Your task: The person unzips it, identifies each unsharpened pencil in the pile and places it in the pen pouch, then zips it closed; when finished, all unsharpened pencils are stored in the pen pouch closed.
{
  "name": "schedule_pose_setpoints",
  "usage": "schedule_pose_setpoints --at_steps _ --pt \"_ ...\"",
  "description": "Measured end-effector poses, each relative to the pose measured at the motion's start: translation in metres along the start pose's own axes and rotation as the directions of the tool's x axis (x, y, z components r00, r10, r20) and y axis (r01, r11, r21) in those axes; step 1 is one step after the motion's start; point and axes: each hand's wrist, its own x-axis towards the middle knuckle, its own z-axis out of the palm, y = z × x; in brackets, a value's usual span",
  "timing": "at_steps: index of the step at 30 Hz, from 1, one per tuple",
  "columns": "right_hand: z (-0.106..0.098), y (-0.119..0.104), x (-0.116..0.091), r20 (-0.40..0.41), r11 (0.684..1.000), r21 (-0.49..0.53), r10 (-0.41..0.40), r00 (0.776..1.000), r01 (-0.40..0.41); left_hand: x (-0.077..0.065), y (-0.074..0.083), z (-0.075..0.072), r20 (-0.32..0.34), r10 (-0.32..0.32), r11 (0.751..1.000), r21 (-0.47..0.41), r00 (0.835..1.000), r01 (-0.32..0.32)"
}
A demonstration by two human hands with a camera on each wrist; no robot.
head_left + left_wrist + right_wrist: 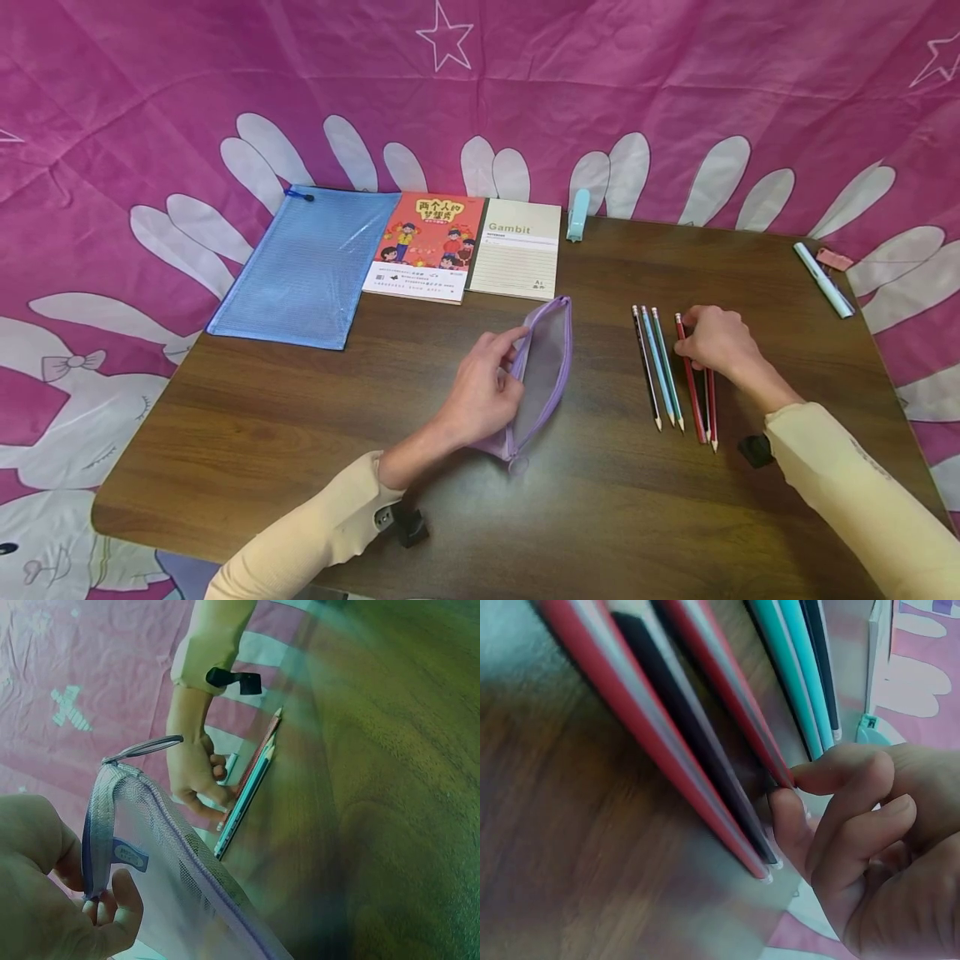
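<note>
My left hand (480, 387) pinches the near-left edge of a purple zippered mesh pencil pouch (564, 367), whose mouth gapes toward the right. A small label tag (130, 854) shows inside it in the left wrist view. My right hand (720, 337) pinches a red pencil (731, 690) between thumb and forefinger near its eraser end. Beside it lie a black pencil (694, 735) and another red pencil (656, 742), partly under the hand in the head view. Left of these, a black pencil (647, 367), a light blue pencil (656, 367) and a green pencil (667, 367) lie side by side.
Along the table's back lie a blue zip folder (307, 267), a red book (427, 237), a Gambit notebook (517, 258) and a light blue clip (577, 215). At the far right are a pale blue pen (823, 279) and a pink object (834, 259). A pink curtain (525, 83) hangs behind.
</note>
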Motion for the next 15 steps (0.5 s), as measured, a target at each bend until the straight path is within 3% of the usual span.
schedule_pose_setpoints --at_steps 8,15 --pt "-0.014 -0.009 -0.009 -0.088 0.993 0.105 -0.042 0.995 0.051 0.000 0.001 0.001 -0.005 0.014 1.000 0.009 1.000 -0.014" --pt "-0.025 -0.032 -0.022 -0.158 0.961 0.268 -0.027 0.987 0.069 0.000 0.002 0.001 0.008 0.004 1.000 0.009 1.000 -0.004"
